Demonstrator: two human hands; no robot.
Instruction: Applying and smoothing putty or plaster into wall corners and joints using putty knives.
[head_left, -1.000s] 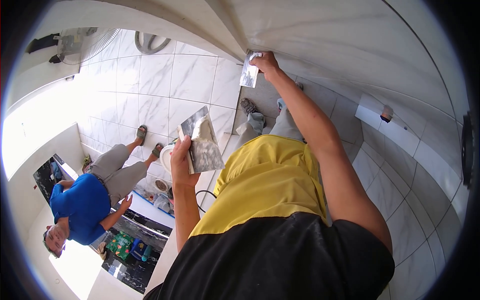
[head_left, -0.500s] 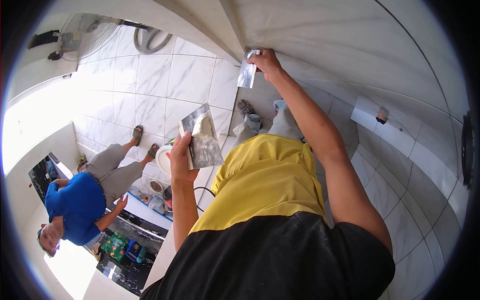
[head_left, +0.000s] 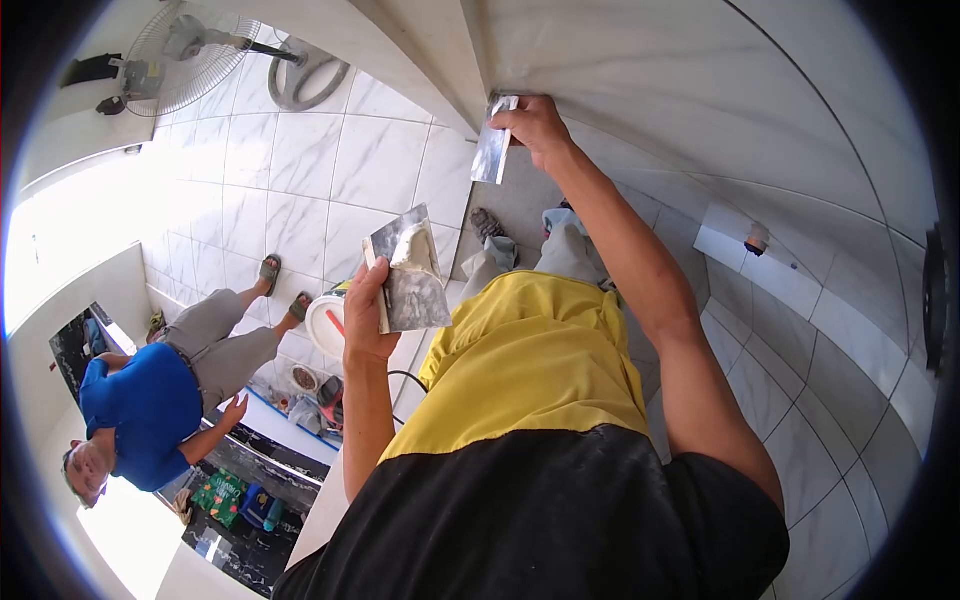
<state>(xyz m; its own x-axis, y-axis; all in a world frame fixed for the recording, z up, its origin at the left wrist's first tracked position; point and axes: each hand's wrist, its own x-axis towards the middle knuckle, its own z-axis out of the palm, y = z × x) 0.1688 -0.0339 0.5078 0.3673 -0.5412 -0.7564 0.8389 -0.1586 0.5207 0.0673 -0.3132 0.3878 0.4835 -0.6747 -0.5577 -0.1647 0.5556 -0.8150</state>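
My left hand (head_left: 368,310) grips a wide metal plate (head_left: 408,295) carrying a lump of off-white paste (head_left: 412,248), held out in front of my body. My right hand (head_left: 532,128) is shut on a narrow metal scraper blade (head_left: 490,155), at the foot of a vertical corner where pale marbled wall tiles (head_left: 650,70) meet a white ledge (head_left: 420,60). Whether the blade touches the surface I cannot tell. A white bucket (head_left: 318,330) with a red handle across it stands behind my left hand, partly hidden.
A co-worker in a blue shirt (head_left: 145,410) stands at the left. A fan (head_left: 170,60) with a round base is at upper left. A dark counter (head_left: 240,545) with bags, and cluttered tools (head_left: 310,400), are at lower left. A pipe stub (head_left: 756,238) protrudes at right.
My right hand with the blade has shifted slightly left and up. The plate in my left hand has tilted a little. The co-worker appears a little farther left in the picture.
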